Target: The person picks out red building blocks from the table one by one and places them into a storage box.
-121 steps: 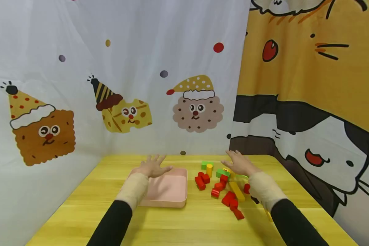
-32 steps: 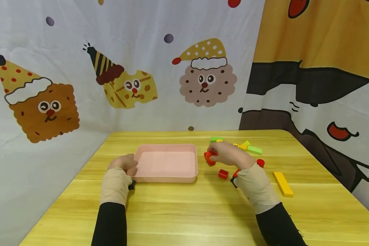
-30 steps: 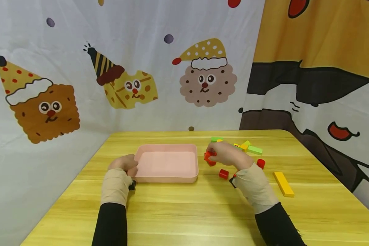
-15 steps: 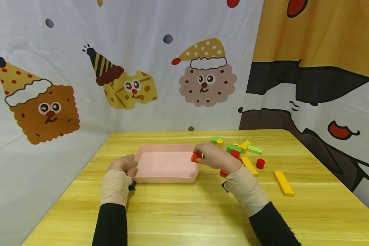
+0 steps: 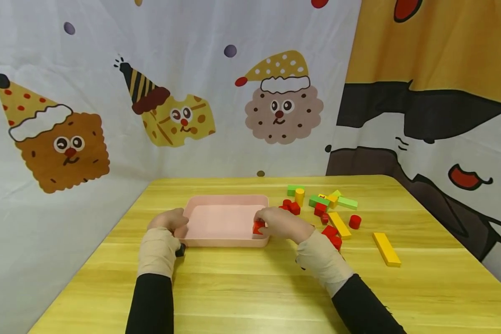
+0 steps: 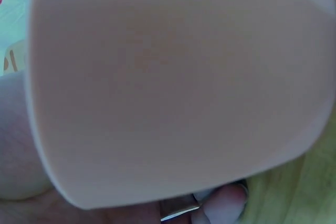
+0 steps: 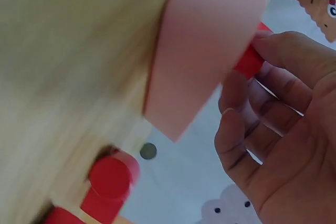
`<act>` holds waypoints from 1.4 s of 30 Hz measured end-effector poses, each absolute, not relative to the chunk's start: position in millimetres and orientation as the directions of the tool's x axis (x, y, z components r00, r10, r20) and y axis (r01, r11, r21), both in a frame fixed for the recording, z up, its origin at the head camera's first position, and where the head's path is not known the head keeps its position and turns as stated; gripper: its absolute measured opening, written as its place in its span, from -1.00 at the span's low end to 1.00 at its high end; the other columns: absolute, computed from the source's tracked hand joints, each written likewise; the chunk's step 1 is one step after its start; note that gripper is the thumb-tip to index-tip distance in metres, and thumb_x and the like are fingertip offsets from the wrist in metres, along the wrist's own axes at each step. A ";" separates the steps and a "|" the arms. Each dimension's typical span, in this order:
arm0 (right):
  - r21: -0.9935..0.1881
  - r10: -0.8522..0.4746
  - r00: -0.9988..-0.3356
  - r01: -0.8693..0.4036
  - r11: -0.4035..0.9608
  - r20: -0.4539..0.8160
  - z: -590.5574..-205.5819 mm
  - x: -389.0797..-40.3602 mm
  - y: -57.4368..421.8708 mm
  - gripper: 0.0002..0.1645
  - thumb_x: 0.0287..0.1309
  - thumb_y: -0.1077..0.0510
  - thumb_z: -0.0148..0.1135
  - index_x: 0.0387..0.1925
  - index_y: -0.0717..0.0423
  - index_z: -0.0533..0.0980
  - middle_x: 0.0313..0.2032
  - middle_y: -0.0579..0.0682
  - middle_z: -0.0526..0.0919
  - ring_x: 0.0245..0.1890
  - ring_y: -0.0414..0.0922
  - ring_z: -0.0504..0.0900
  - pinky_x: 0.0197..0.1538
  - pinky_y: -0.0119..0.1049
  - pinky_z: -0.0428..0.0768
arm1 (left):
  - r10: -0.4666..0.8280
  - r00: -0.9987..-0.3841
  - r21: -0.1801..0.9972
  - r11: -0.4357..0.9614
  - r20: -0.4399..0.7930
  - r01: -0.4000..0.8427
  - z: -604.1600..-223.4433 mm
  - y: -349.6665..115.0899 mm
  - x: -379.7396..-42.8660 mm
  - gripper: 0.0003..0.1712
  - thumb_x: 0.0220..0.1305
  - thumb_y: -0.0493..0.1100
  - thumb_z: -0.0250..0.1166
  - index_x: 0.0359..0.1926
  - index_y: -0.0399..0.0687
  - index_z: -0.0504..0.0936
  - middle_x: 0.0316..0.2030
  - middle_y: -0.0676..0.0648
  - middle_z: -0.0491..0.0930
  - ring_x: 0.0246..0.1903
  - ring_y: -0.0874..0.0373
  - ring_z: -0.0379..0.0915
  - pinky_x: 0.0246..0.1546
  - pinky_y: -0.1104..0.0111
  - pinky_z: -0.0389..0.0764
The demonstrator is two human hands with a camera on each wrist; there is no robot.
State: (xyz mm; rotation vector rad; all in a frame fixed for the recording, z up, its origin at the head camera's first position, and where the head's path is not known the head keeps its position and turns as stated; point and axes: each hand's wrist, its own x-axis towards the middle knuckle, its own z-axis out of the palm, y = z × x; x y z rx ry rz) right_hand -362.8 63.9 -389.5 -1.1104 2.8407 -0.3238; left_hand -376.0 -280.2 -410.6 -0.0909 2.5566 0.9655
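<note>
The right hand point(image 5: 285, 224) pinches a red block point(image 5: 258, 227) between thumb and fingertips, its grip clamped on it. The block juts out past the fingertips on the left, just within the right end of the pink tray point(image 5: 225, 243). In the right wrist view it shows at the tips of thumb and index finger, beside the tray's rim, the other fingers loosely curled; whether it touches the tray, I cannot tell.

The left hand point(image 5: 167, 220) holds the tray's left end, fingers curled at the wall; the tray hides part of them in the left wrist view.

Right of the tray, on the tabletop point(image 5: 242, 292), lie a red cluster point(image 5: 293, 208), a yellow cylinder point(image 5: 299, 198) standing upright, green blocks point(image 5: 318, 201), a red cylinder point(image 5: 355, 221) and two yellow bars point(image 5: 386, 249), the nearer one well apart from the rest.
</note>
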 end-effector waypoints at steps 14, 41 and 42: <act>-0.166 -0.652 -0.758 -0.642 0.748 -0.009 -403.8 -368.3 54.4 -0.78 0.09 0.14 0.32 -0.17 0.01 0.63 -0.16 -0.10 0.66 -0.21 -0.14 0.53 -0.02 -0.21 0.55 | 0.069 -0.914 0.592 0.781 -0.400 -0.200 -408.2 -282.6 -376.7 -0.25 0.41 -0.09 -0.12 0.44 -0.33 -0.21 0.42 -0.44 -0.20 0.36 -0.34 -0.26 0.33 -0.12 0.00; -0.302 -0.601 -0.799 -0.581 0.756 0.033 -362.9 -365.2 108.2 -0.67 0.14 0.10 0.29 -0.07 0.13 0.56 -0.08 0.07 0.62 -0.11 -0.01 0.54 0.00 -0.10 0.54 | 0.089 -0.923 0.551 0.822 -0.375 -0.145 -412.6 -281.4 -381.8 -0.26 0.43 -0.08 -0.13 0.42 -0.39 -0.17 0.41 -0.47 -0.18 0.35 -0.38 -0.28 0.34 -0.14 -0.05; -0.300 -0.588 -0.809 -0.564 0.769 0.015 -361.2 -365.0 112.8 -0.67 0.13 0.10 0.30 -0.07 0.14 0.56 -0.09 0.07 0.62 -0.14 -0.02 0.54 -0.02 -0.09 0.54 | 0.085 -0.921 0.554 0.819 -0.379 -0.152 -413.3 -282.4 -380.7 -0.26 0.43 -0.07 -0.12 0.43 -0.38 -0.18 0.41 -0.47 -0.19 0.35 -0.39 -0.29 0.34 -0.15 -0.05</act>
